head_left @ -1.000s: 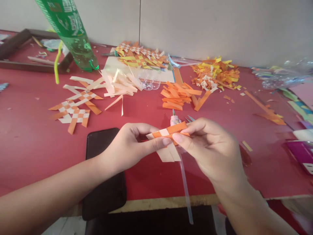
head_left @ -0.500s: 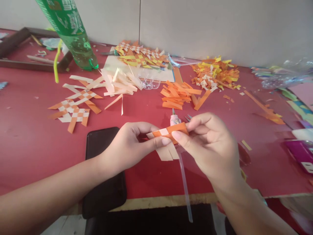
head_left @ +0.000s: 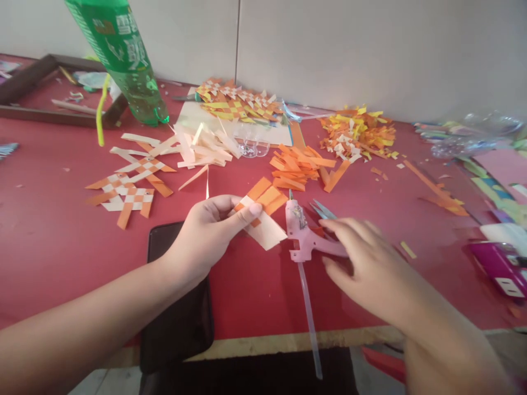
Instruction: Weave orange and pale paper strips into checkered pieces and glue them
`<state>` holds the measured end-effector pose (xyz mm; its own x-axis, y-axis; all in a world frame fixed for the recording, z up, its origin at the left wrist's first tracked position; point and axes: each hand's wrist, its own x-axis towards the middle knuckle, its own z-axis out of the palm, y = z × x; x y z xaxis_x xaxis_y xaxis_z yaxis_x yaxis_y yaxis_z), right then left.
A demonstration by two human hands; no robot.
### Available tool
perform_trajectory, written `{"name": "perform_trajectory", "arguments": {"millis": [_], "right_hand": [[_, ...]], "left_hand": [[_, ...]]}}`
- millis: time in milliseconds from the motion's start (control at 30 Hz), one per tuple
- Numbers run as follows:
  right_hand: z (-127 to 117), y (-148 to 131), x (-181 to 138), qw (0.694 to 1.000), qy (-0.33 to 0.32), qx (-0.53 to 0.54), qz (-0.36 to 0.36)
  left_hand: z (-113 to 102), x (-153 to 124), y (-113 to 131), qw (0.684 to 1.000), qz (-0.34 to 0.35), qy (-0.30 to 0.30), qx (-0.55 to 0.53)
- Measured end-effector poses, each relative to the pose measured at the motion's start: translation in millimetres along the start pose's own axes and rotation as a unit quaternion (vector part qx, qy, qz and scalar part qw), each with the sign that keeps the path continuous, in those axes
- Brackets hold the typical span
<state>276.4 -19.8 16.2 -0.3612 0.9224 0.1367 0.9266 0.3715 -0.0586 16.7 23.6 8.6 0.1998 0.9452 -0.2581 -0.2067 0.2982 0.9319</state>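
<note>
Fingers of the left hand point(head_left: 208, 230) pinch a woven orange-and-cream paper piece point(head_left: 261, 211), which juts out to the right of that hand, above the red table point(head_left: 61, 247). Just right of the piece lies a pink glue gun point(head_left: 302, 236); the right hand point(head_left: 370, 269), blurred, fingers loosely spread, seems to touch its handle.

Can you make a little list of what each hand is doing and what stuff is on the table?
left hand: pinches a woven orange and cream paper piece above the table
right hand: open, blurred, at the handle of the pink glue gun
glue gun: lies on the red table, clear glue stick out the back
under left wrist: black phone
behind: orange strips, cream strips, green bottle
</note>
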Motion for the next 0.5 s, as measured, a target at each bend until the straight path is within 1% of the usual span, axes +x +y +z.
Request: {"name": "perform_trajectory", "arguments": {"millis": [67,133,233,300,367,400,433,467,500], "right_hand": [[7,1,-2,1.0,-0.01,0.013,-0.005],[8,2,-3,0.999,-0.005,0.029,-0.016],[-2,18,-8,0.999,0.007,0.037,-0.009],[-13,40,-18,0.999,0.026,0.025,0.029],[-20,70,-30,0.994,0.04,-0.004,0.105],[-22,87,-36,0.989,0.026,-0.015,0.146],[-21,105,-42,0.984,0.033,-0.016,0.174],[-20,122,-47,0.984,0.002,-0.002,0.18],[-18,137,-51,0.981,0.019,0.009,0.195]], "left_hand": [[0,3,-1,1.0,-0.005,0.009,-0.023],[1,4,0,0.999,-0.002,0.009,-0.04],[0,4,1,0.998,-0.004,0.008,-0.065],[0,5,2,0.997,-0.013,0.009,-0.076],[-1,6,1,0.996,-0.029,0.007,-0.086],[-2,6,0,0.995,-0.039,0.005,-0.092],[-2,6,0,0.994,-0.049,0.004,-0.096],[-2,6,0,0.993,-0.058,0.002,-0.101],[-2,6,-1,0.992,-0.065,-0.001,-0.106]]}}
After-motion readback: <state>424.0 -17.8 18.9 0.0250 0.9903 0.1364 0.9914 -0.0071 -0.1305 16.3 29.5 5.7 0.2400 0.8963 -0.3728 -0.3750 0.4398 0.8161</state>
